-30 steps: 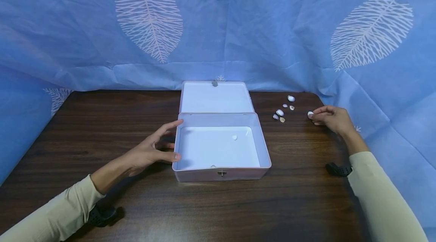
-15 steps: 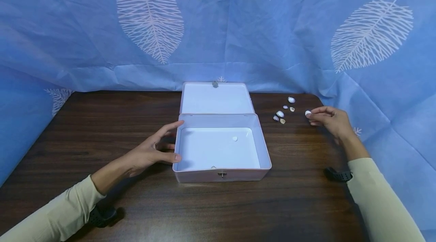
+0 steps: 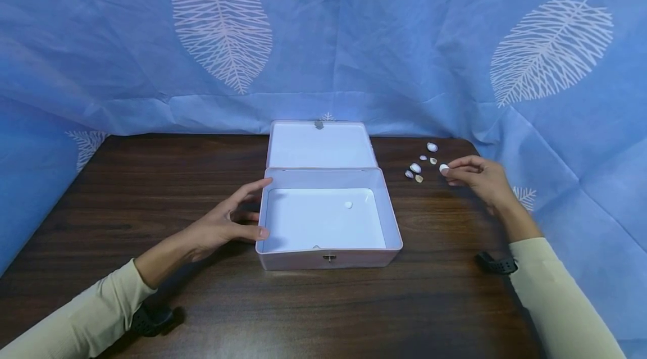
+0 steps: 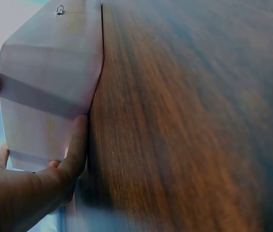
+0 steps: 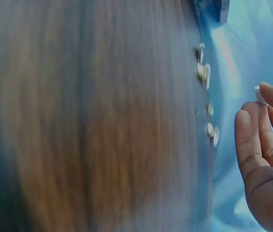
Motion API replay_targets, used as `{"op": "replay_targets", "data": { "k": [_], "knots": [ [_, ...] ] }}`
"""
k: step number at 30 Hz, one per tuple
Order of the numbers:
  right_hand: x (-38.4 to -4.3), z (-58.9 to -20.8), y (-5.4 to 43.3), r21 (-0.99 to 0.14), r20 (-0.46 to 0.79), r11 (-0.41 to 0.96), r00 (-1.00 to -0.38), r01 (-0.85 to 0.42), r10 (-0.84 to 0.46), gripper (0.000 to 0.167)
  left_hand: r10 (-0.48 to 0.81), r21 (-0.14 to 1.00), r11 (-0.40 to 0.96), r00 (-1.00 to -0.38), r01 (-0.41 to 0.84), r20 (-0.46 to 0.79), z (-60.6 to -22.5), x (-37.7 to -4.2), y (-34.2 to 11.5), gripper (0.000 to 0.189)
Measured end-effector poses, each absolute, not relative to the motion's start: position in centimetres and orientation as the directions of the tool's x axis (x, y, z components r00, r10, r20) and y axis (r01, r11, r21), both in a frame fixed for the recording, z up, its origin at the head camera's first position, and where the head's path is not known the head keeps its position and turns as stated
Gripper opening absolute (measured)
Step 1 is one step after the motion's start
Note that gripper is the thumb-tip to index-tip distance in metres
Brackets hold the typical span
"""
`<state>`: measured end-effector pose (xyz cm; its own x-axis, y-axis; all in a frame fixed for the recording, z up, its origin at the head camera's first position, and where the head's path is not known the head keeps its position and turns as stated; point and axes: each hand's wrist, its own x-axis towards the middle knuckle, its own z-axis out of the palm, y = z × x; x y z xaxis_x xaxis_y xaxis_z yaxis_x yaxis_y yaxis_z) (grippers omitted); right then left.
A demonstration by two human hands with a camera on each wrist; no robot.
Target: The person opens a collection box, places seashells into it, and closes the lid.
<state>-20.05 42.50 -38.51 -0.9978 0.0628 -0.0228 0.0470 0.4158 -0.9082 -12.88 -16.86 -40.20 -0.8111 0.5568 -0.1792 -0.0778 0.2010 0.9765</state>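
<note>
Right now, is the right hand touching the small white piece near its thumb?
Touching. The right wrist view shows the right hand pinching the small white piece between thumb and finger.

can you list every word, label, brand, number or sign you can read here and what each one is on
No readable text in any view.
Box: faint, blurred tints outside, no letters to make out.
Blue cloth: white leaf prints, no lettering seen.
Small shells and pinched white piece: too small to tell.
Black wristbands: too small to tell.
</note>
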Motion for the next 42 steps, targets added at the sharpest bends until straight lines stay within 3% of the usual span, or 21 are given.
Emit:
{"op": "replay_targets", "data": {
  "k": [11,20,42],
  "knots": [
    [-19.3,-37.9,39.2,-0.88,0.042,0.473,-0.999,-0.037,0.0,0.032,0.557,0.977,0.193,-0.809,-0.091,-0.186,-40.2,-13.0,-16.9,0.107],
    [-18.8,-37.6,36.5,-0.876,0.087,0.47,-0.994,-0.106,-0.061,0.032,0.553,0.976,0.198,-0.812,-0.09,-0.187,-40.2,-13.0,-16.8,0.107],
    [-17.6,-35.7,31.0,-0.86,0.071,0.493,-0.988,-0.131,-0.14,0.034,0.56,0.977,0.194,-0.808,-0.086,-0.183,-40.2,-13.1,-16.9,0.108]
  ]
}}
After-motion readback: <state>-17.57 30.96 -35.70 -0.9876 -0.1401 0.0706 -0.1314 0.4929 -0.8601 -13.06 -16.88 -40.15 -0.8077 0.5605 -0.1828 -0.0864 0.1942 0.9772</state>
